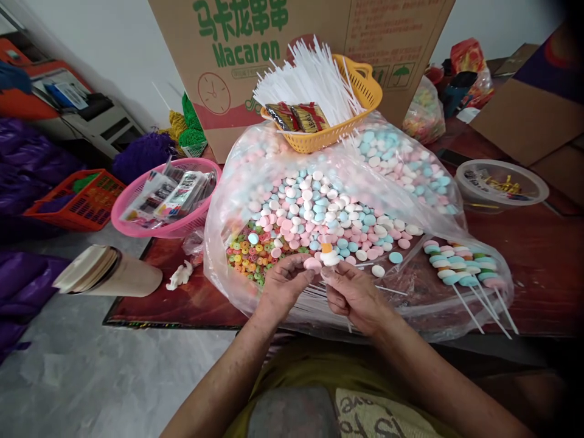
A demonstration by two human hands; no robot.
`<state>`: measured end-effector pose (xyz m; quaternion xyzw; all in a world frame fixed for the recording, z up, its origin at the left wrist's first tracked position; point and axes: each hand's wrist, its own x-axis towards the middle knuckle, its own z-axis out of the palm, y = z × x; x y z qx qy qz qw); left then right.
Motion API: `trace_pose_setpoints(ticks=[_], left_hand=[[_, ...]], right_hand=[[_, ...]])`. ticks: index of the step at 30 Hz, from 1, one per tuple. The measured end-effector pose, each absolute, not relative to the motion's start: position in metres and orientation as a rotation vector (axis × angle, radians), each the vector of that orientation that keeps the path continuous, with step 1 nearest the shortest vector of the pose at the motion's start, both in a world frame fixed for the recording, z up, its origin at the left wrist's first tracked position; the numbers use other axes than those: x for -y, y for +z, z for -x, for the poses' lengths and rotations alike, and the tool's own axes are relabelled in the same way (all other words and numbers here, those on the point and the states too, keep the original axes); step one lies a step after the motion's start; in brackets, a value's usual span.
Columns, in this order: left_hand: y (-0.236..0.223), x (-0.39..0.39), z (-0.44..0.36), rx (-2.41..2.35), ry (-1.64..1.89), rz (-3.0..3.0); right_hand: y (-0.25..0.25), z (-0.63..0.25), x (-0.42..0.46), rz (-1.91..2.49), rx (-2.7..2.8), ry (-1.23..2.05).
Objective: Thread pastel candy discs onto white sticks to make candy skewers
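My left hand (283, 281) pinches a pink round candy (312, 264) at its fingertips. My right hand (353, 295) is closed around a thin white stick (348, 326) topped with a white candy and an orange ring (328, 253). Both hands meet over the near edge of a big clear plastic bag (219, 243) filled with pink, blue and white candy discs (319, 213) and small coloured rings (246, 252). Several finished candy sticks (460, 271) lie on the plastic to the right.
A yellow basket (367, 85) of white sticks sits on the bag before a Macaron carton (241, 55). A pink basket (132, 219) and paper roll (114, 274) lie left. A clear lidded tub (502, 185) stands right on the dark red table (538, 261).
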<state>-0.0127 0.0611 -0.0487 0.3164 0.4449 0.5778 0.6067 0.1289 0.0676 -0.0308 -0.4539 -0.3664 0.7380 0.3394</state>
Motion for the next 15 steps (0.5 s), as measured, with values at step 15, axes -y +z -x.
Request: trace_pose_setpoints(ticks=[15], left_hand=[[-0.053,-0.058,0.008,-1.267,1.457,-0.812]], right_hand=[[-0.039,-0.152,-0.042,1.504,2.22,0.67]])
